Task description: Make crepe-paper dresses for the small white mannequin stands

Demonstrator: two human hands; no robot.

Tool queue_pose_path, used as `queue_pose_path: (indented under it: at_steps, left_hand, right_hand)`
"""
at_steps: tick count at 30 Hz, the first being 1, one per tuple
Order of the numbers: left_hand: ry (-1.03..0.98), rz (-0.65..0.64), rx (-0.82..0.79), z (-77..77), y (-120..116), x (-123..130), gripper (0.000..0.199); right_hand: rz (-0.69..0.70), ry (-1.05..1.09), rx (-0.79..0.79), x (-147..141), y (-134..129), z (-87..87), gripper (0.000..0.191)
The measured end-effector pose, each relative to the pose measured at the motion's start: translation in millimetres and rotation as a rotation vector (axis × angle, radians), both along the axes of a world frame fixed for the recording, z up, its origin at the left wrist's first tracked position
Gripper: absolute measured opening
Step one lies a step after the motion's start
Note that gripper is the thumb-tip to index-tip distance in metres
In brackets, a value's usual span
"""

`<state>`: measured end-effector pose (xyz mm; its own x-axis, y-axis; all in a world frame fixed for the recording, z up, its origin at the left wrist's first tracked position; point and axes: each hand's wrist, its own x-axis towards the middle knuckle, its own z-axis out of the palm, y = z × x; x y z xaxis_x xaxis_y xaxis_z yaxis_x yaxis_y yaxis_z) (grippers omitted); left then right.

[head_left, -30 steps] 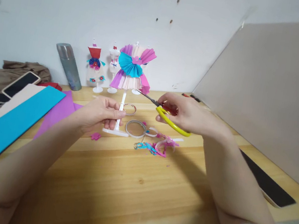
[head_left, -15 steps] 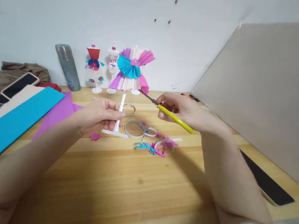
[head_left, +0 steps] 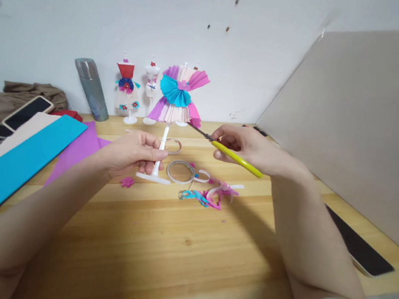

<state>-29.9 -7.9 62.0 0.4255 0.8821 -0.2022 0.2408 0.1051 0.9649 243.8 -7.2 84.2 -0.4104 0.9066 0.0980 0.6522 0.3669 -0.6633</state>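
Note:
My left hand (head_left: pixel 145 153) is closed round the white post of a small dress stand (head_left: pixel 164 138), which leans slightly right above the table. On it sits a pleated paper dress (head_left: pixel 181 94) in purple, cream, pink and turquoise, with a small pink flower at its middle. In my right hand (head_left: pixel 236 144) are yellow-handled scissors (head_left: pixel 238 159). Their dark blades point left, with the tips at the dress's lower right hem; whether they touch the paper I cannot tell. Below the hands lie a roll of tape (head_left: pixel 168 166), paper scraps (head_left: pixel 210 197) and a pink paper flower (head_left: pixel 127 182).
Turquoise paper (head_left: pixel 15 175) and purple paper (head_left: pixel 72 151) lie at the left, near a phone (head_left: pixel 28 113) and a brown cloth (head_left: pixel 37 90). A flask (head_left: pixel 92 91) and dressed miniature stands (head_left: pixel 125 88) stand along the wall. Another phone (head_left: pixel 360 242) lies at the right.
The top of the dress stand has tipped slightly to the right. My right hand and the scissors have shifted a little right; the left hand stays nearly still.

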Motion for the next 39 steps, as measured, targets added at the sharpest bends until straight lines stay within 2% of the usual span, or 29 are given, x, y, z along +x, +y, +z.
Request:
queue_pose_path:
  at_steps: [6,12,20,29,35,39]
  left_hand:
    - [-0.024,-0.021,0.003,0.0,1.1,-0.2,0.031]
    - [-0.011,-0.024,0.001,1.7,1.0,0.3,0.03]
    - [-0.003,-0.013,-0.018,-2.1,1.2,0.2,0.023]
    - [-0.001,-0.03,-0.006,-2.1,3.2,0.0,0.029]
    - [0.005,-0.023,-0.011,-1.9,2.0,0.3,0.03]
    - [0.015,-0.027,-0.018,-4.4,3.3,-0.6,0.027]
  right_hand:
    - [0.096,-0.17,0.067,7.1,-0.1,-0.4,0.039]
    - [0.003,-0.299,0.14,4.3,-5.7,6.0,0.04]
    - [-0.016,-0.266,0.146,1.6,-4.6,7.4,0.038]
    - [0.041,-0.295,0.15,4.9,-4.6,6.3,0.038]
    - [-0.032,-0.298,0.201,4.2,-5.4,7.0,0.035]
    - [-0.029,-0.278,0.191,1.7,-5.5,7.4,0.032]
